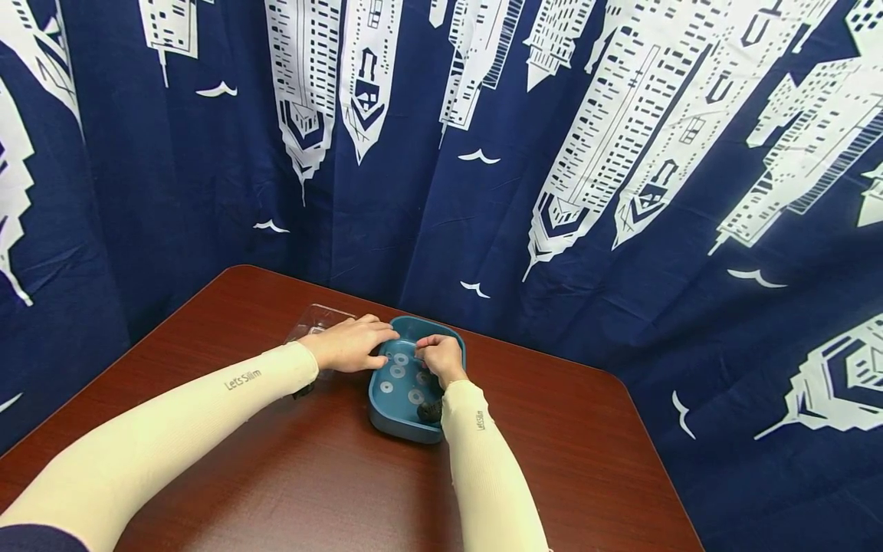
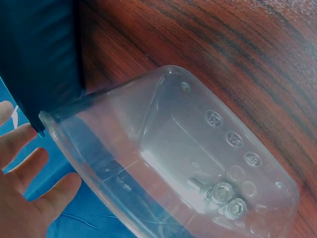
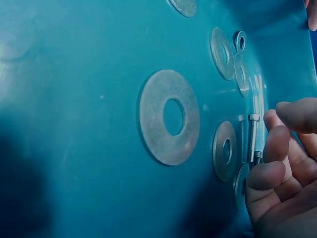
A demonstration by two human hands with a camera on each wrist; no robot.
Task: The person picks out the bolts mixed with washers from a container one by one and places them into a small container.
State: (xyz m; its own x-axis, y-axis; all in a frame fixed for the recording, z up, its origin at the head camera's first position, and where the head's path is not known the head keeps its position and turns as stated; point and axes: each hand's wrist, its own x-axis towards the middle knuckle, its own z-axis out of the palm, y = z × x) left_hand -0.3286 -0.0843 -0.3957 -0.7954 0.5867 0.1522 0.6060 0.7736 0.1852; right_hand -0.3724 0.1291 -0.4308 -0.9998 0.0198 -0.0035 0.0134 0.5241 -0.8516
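Note:
My left hand (image 1: 352, 345) reaches over the left side of a blue plastic bin (image 1: 396, 431), fingers spread and loosely straight; in the left wrist view its fingers (image 2: 34, 183) hold nothing. Inside the bin is my right hand (image 1: 444, 356), its fingers and thumb curled near the floor at the far end. Slim socket-head screws (image 3: 253, 131) stand out right beside those fingertips; whether one is pinched cannot be told. Several flat metal washers (image 3: 151, 116) of different sizes lie scattered on the bin floor. Small metal socket-head bolts (image 2: 223, 193) sit inside a clear plastic container (image 2: 168, 144).
The clear container stands left of the bin, partly hidden behind my left hand in the head view. Both are on a reddish-brown wooden table (image 1: 331, 475). A dark blue curtain (image 1: 414, 215) printed with white buildings hangs right behind the table's far edge.

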